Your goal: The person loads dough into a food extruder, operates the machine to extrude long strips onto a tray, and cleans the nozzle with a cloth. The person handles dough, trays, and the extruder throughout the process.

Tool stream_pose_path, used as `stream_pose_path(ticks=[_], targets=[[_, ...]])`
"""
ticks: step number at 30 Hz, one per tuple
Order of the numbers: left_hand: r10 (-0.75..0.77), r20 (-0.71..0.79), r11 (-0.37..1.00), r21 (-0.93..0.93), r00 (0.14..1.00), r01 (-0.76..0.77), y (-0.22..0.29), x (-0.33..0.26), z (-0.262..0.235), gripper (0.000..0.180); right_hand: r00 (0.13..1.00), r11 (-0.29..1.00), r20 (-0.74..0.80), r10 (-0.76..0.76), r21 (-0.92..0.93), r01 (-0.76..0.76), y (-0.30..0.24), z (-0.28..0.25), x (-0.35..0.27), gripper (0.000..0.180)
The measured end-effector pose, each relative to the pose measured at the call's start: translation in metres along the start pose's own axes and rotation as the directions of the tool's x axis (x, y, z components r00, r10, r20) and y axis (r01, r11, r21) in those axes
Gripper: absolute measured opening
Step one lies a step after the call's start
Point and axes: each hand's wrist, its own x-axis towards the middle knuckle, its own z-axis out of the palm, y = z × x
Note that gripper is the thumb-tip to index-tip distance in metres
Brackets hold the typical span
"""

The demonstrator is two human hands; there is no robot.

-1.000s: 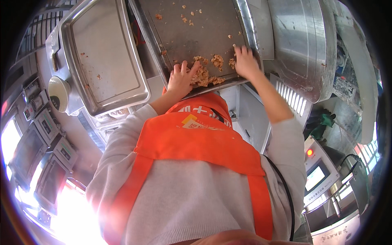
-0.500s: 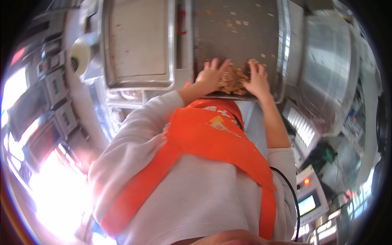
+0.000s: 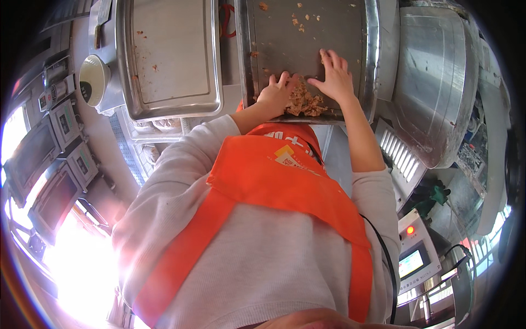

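A heap of brown, flaky food pieces (image 3: 306,104) lies against the near edge of a dark metal tray (image 3: 307,44). My left hand (image 3: 275,94) rests at the heap's left side, fingers spread, its fingertips against the pieces. Up and to the right of the heap, my right hand (image 3: 335,79) is stretched over the tray with its fingers apart and nothing in them. Small pale flakes (image 3: 298,23) are scattered over the far part of the tray.
Left of the dark tray stands a shallower metal tray (image 3: 175,55) with a few crumbs. Red-handled scissors (image 3: 227,21) lie between the trays. A pale bowl (image 3: 94,81) is at the far left. On the right are a large clear-sided container (image 3: 433,82) and a control box (image 3: 419,252) with a lit screen.
My right hand has moved away from the heap, farther up the tray. The left hand stays beside the pieces, and the heap now looks more gathered. The whole view has shifted slightly.
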Motion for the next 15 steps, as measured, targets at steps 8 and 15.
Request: stream_pose_path(ticks=[8, 15], targets=[[-0.128, 0.124, 0.962, -0.224, 0.984, 0.154, 0.005, -0.021, 0.002, 0.1, 0.937, 0.948, 0.315, 0.152, 0.22, -0.228, -0.032, 0.052, -0.081, 0.098], [-0.214, 0.14, 0.818, -0.515, 0.967, 0.256, 0.011, -0.011, 0.024, 0.098, 0.934, 0.683, 0.27, 0.235, 0.638, -0.356, -0.069, 0.089, -0.058, 0.097]])
